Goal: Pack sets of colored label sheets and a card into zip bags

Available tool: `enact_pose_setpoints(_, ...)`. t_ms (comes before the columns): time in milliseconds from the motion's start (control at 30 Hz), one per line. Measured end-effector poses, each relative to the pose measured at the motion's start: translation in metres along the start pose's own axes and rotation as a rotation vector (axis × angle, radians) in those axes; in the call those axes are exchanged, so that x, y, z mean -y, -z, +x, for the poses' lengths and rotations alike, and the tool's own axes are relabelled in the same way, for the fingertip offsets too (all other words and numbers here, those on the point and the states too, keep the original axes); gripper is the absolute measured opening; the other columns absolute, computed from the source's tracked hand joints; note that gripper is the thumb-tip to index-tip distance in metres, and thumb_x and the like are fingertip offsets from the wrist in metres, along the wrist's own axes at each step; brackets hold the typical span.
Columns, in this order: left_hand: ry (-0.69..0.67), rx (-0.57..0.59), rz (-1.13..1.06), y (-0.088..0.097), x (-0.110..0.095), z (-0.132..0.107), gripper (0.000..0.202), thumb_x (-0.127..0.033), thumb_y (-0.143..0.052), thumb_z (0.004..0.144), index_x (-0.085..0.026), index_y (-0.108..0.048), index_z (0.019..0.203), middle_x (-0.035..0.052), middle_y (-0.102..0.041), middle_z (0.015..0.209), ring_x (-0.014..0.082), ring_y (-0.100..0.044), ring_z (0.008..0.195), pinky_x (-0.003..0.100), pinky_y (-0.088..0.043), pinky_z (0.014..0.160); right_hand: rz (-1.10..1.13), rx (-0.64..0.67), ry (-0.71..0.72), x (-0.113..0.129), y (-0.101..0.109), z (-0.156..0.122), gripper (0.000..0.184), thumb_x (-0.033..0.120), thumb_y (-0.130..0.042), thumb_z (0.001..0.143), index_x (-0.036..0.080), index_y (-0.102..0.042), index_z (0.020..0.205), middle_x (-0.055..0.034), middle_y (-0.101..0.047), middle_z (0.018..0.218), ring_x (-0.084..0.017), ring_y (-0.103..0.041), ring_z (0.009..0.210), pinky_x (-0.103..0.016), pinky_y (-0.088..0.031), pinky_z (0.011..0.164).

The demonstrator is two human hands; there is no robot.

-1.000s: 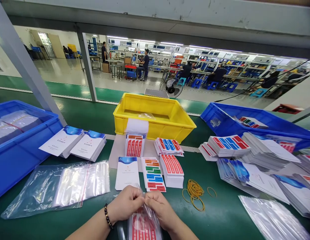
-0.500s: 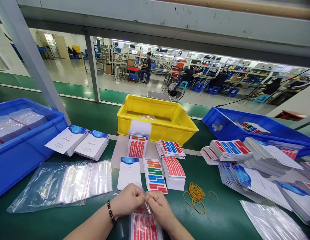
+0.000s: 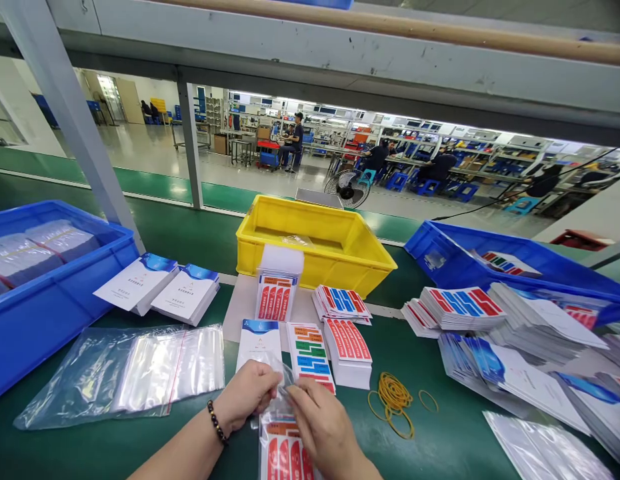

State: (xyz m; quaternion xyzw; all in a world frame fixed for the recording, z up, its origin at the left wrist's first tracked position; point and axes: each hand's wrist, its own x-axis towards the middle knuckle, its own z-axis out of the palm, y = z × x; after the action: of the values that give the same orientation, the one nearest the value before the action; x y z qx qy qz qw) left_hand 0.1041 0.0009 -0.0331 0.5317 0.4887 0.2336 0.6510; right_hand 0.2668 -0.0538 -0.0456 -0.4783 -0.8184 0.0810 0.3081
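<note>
My left hand (image 3: 250, 393), with a dark bead bracelet at the wrist, is closed in a pinch on a thin clear plastic bag (image 3: 277, 372). My right hand (image 3: 323, 423) grips the opposite side of this bag, its fingers bent over the film. Just below my hands lies a clear-bagged set of sticker sheets (image 3: 285, 452) with red and orange prints, partly covered by my right hand. Behind the hands are a white booklet (image 3: 257, 337) with a blue top, a multicolour sticker sheet (image 3: 310, 350) and a stack of red sticker sheets (image 3: 349, 353).
A yellow bin (image 3: 315, 263) stands behind the stacks, between a left blue bin (image 3: 65, 280) and a right blue bin (image 3: 455, 267). Rubber bands (image 3: 393, 397) lie right of my hands. Clear bags (image 3: 173, 367) and booklets (image 3: 185, 293) are at left; more piles (image 3: 463, 303) are at right.
My hands have drawn slightly apart, and the clear film between them shows more. The right fingers have straightened and moved lower over the bagged sheets. The view has tilted slightly up.
</note>
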Motion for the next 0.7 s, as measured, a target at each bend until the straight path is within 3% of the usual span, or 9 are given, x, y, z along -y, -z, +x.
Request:
enact_pose_setpoints(100,-0.360,-0.142,0.140,0.005,-0.008,-0.010,0.024,-0.038,-0.045,0.078,-0.017,-0.054,0.071,0.0034,-0.056,0.068,0.0155,-0.050,0.066,0.027,-0.039,0.062,0.179,0.108,-0.124,-0.004,0.009,0.005,0.024,0.015,-0.036,0.087,0.018,-0.060,0.090,-0.0056,-0.061,0.075,-0.017,-0.057,0.069,-0.026,-0.045,0.063)
enact_pose_setpoints(167,-0.646,-0.091,0.345,0.008,-0.015,-0.017,0.016,-0.028,-0.050,0.077,-0.019,-0.058,0.088,0.0074,-0.059,0.091,0.0202,-0.049,0.091,0.032,-0.036,0.082,0.320,0.229,-0.210,-0.006,0.020,0.009,0.021,0.017,-0.040,0.086,0.019,-0.061,0.081,-0.0027,-0.061,0.072,-0.015,-0.056,0.067,-0.024,-0.043,0.063)
enact_pose_setpoints(200,-0.708,-0.006,0.454,0.010,-0.017,-0.019,0.016,-0.023,-0.052,0.076,-0.020,-0.059,0.089,0.0067,-0.060,0.090,0.0207,-0.048,0.092,0.033,-0.033,0.086,0.377,0.295,-0.248,-0.007,0.027,0.010,0.020,0.017,-0.044,0.085,0.019,-0.061,0.076,-0.0009,-0.061,0.069,-0.014,-0.055,0.065,-0.023,-0.041,0.062)
enact_pose_setpoints(267,-0.638,0.132,0.613,0.012,-0.020,-0.022,0.007,-0.020,-0.055,0.073,-0.020,-0.062,0.075,0.0034,-0.060,0.073,0.0189,-0.050,0.081,0.031,-0.034,0.083,0.441,0.418,-0.313,-0.010,0.042,0.011,0.015,0.015,-0.051,0.079,0.018,-0.059,0.067,0.0024,-0.057,0.061,-0.011,-0.051,0.058,-0.020,-0.038,0.056)
enact_pose_setpoints(367,-0.477,0.134,0.697,0.014,-0.020,-0.022,0.009,-0.021,-0.057,0.072,-0.019,-0.061,0.064,0.0018,-0.058,0.066,0.0169,-0.050,0.070,0.027,-0.036,0.071,0.476,0.554,-0.331,-0.016,0.058,0.011,0.016,0.015,-0.057,0.074,0.017,-0.054,0.059,0.0046,-0.049,0.057,-0.010,-0.044,0.054,-0.019,-0.033,0.050)
enact_pose_setpoints(433,-0.441,0.173,0.683,0.012,-0.018,-0.023,0.012,-0.020,-0.054,0.073,-0.019,-0.063,0.067,0.0016,-0.061,0.067,0.0161,-0.051,0.069,0.025,-0.036,0.066,0.494,0.554,-0.256,-0.018,0.060,0.014,0.023,0.020,-0.053,0.080,0.017,-0.052,0.058,0.0029,-0.050,0.061,-0.011,-0.046,0.058,-0.020,-0.035,0.054)
enact_pose_setpoints(567,-0.396,0.351,0.559,0.004,-0.011,-0.024,0.018,-0.015,-0.051,0.073,-0.020,-0.068,0.070,-0.0006,-0.063,0.063,0.0125,-0.051,0.059,0.020,-0.035,0.057,0.312,0.338,-0.154,-0.018,0.035,0.029,0.022,0.016,-0.039,0.087,0.018,-0.057,0.074,-0.0027,-0.056,0.075,-0.015,-0.052,0.073,-0.026,-0.041,0.067)
enact_pose_setpoints(633,-0.372,0.392,0.500,0.000,-0.006,-0.024,0.017,-0.017,-0.053,0.072,-0.020,-0.069,0.069,-0.0010,-0.062,0.060,0.0118,-0.050,0.055,0.019,-0.034,0.054,0.140,0.280,-0.082,-0.017,0.013,0.037,0.019,0.009,-0.043,0.081,0.018,-0.058,0.087,-0.0061,-0.058,0.087,-0.019,-0.052,0.084,-0.031,-0.041,0.076)
enact_pose_setpoints(700,-0.364,0.402,0.465,-0.001,-0.001,-0.022,0.015,-0.019,-0.055,0.071,-0.020,-0.070,0.068,-0.0012,-0.061,0.057,0.0115,-0.049,0.053,0.019,-0.034,0.052,-0.030,0.288,-0.005,-0.015,-0.007,0.044,0.027,0.007,-0.051,0.073,0.017,-0.057,0.097,-0.0095,-0.056,0.100,-0.024,-0.048,0.097,-0.041,-0.036,0.089)
